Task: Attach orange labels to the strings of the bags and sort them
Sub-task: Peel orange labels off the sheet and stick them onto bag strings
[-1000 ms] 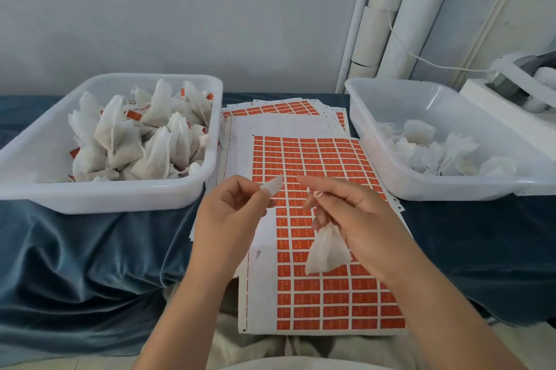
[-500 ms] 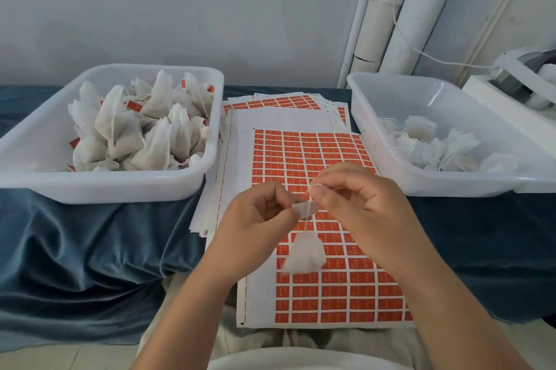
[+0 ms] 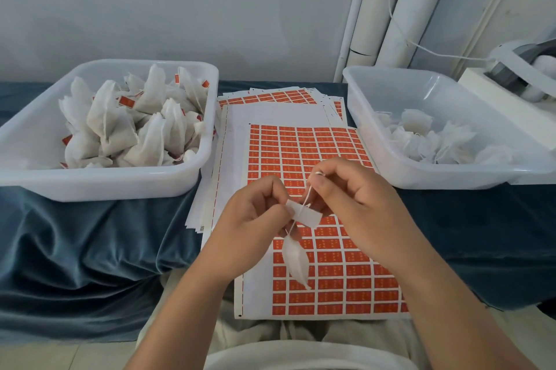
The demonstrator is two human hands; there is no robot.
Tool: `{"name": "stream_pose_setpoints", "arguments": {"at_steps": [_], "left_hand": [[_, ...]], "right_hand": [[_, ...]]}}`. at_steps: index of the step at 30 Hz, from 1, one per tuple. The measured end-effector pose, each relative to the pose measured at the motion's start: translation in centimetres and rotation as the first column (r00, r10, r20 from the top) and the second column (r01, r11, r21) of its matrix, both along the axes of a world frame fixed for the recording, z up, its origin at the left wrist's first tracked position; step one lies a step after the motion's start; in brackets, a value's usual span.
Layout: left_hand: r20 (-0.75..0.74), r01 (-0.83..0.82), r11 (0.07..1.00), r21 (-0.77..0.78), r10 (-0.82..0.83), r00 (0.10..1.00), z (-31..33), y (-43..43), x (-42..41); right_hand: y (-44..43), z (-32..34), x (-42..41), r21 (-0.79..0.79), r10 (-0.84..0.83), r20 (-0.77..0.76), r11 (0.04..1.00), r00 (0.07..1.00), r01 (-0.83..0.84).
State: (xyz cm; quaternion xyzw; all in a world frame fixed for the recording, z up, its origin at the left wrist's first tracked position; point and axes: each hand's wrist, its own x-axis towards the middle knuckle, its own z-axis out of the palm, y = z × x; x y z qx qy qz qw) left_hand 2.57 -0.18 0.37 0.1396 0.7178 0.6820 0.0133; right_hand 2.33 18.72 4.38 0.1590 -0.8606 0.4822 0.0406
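Small packing workroom: label sheets (image 3: pixel 316 189) flanked by bag-filled bins (image 3: pixel 192 165), bare pipes (image 3: pixel 400 8) behind.

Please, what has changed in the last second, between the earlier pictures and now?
The left hand carried the label rightward onto the string that the right hand pinches; the hands, apart before, now meet. The bag moved from under the right hand to hang below the label. Neither hand let go. The left bin, right bin and sheets stayed put.
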Motion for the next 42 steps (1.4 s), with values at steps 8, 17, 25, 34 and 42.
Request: {"name": "stream_pose_setpoints", "arguments": {"at_steps": [8, 17, 25, 34, 42], "left_hand": [[-0.015, -0.068, 0.998, 0.008, 0.068, 0.998, 0.4, 0.2, 0.2], [0.054, -0.23, 0.973, 0.003, 0.23, 0.972, 1.1, 0.4, 0.1], [0.159, -0.223, 0.975, 0.0, 0.22, 0.962, 0.9, 0.2, 0.0], [0.098, -0.185, 0.979, 0.089, 0.176, 0.979, 0.9, 0.2, 0.0], [-0.196, -0.317, 0.945, -0.075, 0.298, 0.934, 0.4, 0.7, 0.2]], "right_hand": [[-0.3, -0.5, -0.3, -0.167, -0.006, 0.111, 0.986, 0.994, 0.024], [-0.5, -0.8, -0.4, -0.271, -0.009, 0.143, 0.961, 0.99, 0.048], [-0.5, -1.0, -0.6, -0.232, -0.019, 0.139, 0.971, 0.99, 0.051], [-0.5, -1.2, -0.7, -0.269, -0.033, 0.162, 0.96, 0.986, 0.076], [-0.6, -1.4, -0.7, -0.298, -0.024, 0.161, 0.952, 0.987, 0.072]]}}
